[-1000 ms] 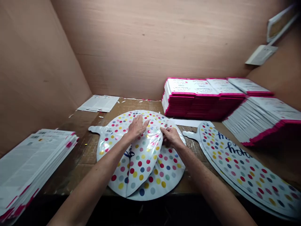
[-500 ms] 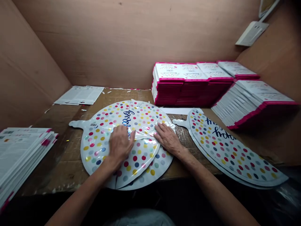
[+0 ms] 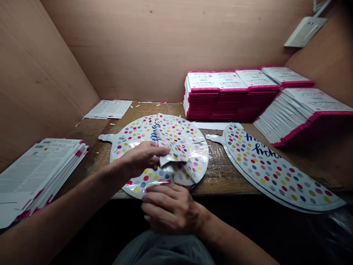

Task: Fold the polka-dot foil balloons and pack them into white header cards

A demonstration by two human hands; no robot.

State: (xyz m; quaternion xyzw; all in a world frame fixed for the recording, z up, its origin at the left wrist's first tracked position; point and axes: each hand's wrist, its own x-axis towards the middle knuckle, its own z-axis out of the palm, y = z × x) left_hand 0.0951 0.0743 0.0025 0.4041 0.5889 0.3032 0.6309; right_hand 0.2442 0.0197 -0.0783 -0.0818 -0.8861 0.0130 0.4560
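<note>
Pinching a raised fold of round white polka-dotted foil balloon [image 3: 176, 130], left hand [image 3: 140, 156] above brown cardboard tabletop [image 3: 217, 173], balloon spread across it, right hand [image 3: 171, 206] curled at tabletop's near edge, hold unclear

Left hand [image 3: 138, 158] on folded polka-dot balloon [image 3: 179, 130], right hand [image 3: 171, 209] at its near edge

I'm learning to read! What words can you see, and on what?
"prim…" on the pink-edged packs; last letter blurred, smaller print unreadable.
Blue script on the folded dotted sheet: cut off, can't tell.
Blue script on the middle dotted sheet: partly covered, unreadable.
White cards: print too small.
</note>
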